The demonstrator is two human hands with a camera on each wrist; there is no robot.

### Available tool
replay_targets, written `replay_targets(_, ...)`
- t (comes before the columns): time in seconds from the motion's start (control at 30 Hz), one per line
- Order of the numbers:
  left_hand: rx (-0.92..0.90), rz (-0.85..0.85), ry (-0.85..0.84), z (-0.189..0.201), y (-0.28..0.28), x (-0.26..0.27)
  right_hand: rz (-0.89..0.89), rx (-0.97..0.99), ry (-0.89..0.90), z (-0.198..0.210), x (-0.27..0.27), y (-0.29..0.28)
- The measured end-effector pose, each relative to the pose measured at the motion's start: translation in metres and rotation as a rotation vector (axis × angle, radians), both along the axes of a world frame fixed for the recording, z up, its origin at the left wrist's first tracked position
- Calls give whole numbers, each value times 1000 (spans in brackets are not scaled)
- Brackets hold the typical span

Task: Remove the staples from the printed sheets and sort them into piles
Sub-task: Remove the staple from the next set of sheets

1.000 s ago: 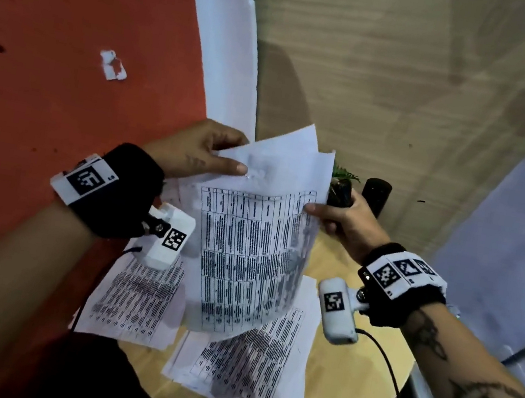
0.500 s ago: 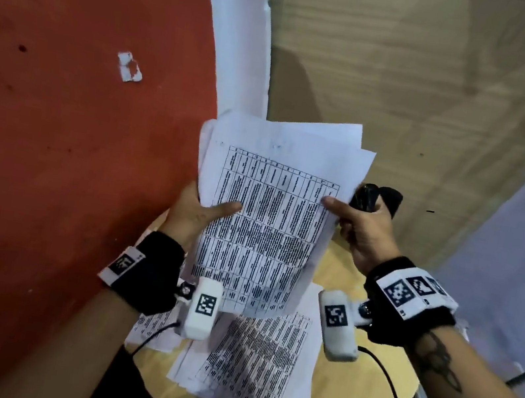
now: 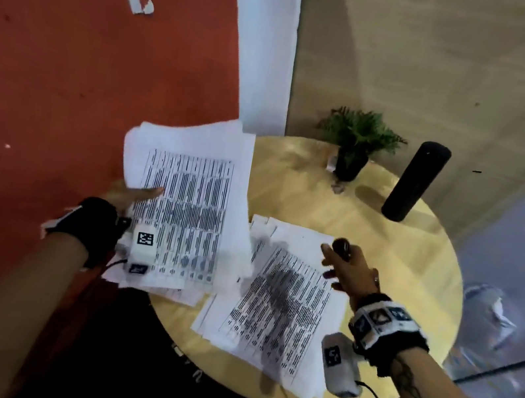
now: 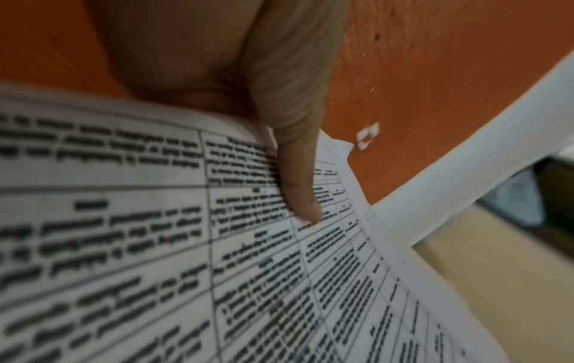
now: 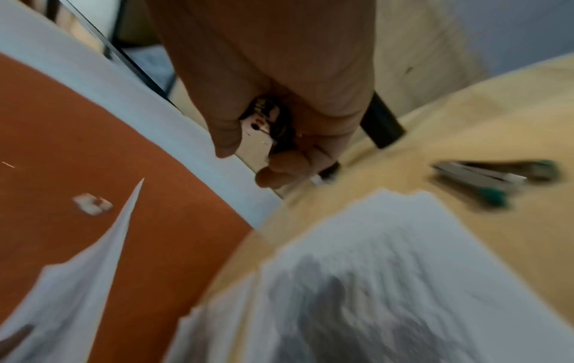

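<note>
Left-hand grip (image 3: 136, 195): the thumb (image 4: 298, 176) presses down on the printed face of a held bundle of sheets (image 3: 190, 207), and the other fingers are hidden beneath the paper, presumably clamping it from below. That bundle hangs tilted over the table's (image 3: 417, 259) near-left rim, partly past the edge above the red floor (image 3: 68, 62), with a lower pile (image 3: 169, 291) peeking out on the table under it. Toward the table's middle, to the right of the held bundle, lies a second pile of printed sheets (image 3: 283, 296), flat and slightly fanned. Above that pile's far corner the right hand (image 3: 346, 268) hovers, its fingers curled round a small dark-and-metal tool (image 5: 267, 127), likely the staple remover, though blur leaves this uncertain. At the table's far edge stand a small potted plant (image 3: 355, 145) and a dark cylinder (image 3: 415, 182); the right wrist view also shows a blurred stapler-like object (image 5: 494, 179) on the wood. The paper is light, limp and slippery sheet against sheet, so a one-sided pinch lets the free end droop and fan; it should handle best taken near an edge, thumb on top and fingers under, supported close to the stapled corner so it does not tear.
</note>
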State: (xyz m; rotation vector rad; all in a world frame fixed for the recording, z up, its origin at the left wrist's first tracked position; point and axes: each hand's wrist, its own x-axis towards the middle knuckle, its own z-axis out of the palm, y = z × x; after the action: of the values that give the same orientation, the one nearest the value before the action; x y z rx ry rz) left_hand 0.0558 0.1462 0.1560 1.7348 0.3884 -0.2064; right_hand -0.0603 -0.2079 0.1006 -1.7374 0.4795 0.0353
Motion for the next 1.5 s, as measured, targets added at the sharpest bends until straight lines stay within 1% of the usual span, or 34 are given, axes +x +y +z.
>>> replay_targets(0.1,167,41,155,-52,17,19,-15,40,149,-64,-19,-3)
replay_targets(0.13,179,50,227,-62,18,26,-18,48,171,-82,-24,-4)
replay_targets(0.2,227,34,317,-96,28,43,-52,36,174,-116,-35,-7)
replay_targets(0.27,407,6,328,-119,34,58,-111,5,155,-137,-40,-10)
replay_targets(0.3,521,-8,299,-127,35,66,-116,-4,140,-143,-42,-11)
replay_targets(0.37,617,-46,255,-126,26,73,-65,-19,118,-149,-41,-12)
replay_targets(0.43,658,-91,258,-130,23,88,-19,-41,101,-152,-38,-13)
replay_targets(0.53,719,-128,231,-134,27,108,-43,-63,142,-159,-37,-12)
replay_targets(0.6,784,-129,215,-140,31,116,-54,-71,183,-165,-40,-12)
replay_targets(0.67,799,-98,209,-146,31,120,-33,-106,199,-169,-41,-12)
replay_targets(0.7,761,-82,208,-161,40,132,-30,-111,206,-168,-40,-12)
replay_targets(0.73,729,-64,185,-193,59,154,-27,-112,215,-166,-39,-11)
replay_targets(0.77,767,-126,199,-216,64,167,-22,-110,220,-163,-39,-9)
replay_targets(0.8,795,-188,198,-225,58,171,-20,-112,233,-160,-36,-8)
replay_targets(0.83,812,-222,168,-221,39,165,-31,-110,250,-157,-37,-8)
replay_targets(0.9,894,-274,113,-176,-22,126,-61,-88,272,-149,-33,-4)
replay_targets(0.97,906,-402,52,-145,-80,94,-98,-55,280,-143,-31,-1)
replay_targets(1.0,876,-476,33,-145,-106,88,-109,-45,283,-142,-31,-1)
replay_targets(1.1,837,-648,115,-154,-162,69,-122,-43,306,-140,-32,0)
replay_targets(1.13,834,-675,136,-160,-175,64,-124,-42,306,-139,-31,0)
replay_targets(1.2,873,-685,154,-164,-197,51,-138,-34,315,-137,-31,1)
replay_targets(1.33,951,-591,225,-166,-218,41,-135,-39,326,-130,-32,3)
replay_targets(1.43,918,-604,263,-167,-220,46,-126,-48,341,-126,-33,4)
replay_targets(1.5,831,-627,279,-166,-219,50,-120,-71,355,-123,-33,5)
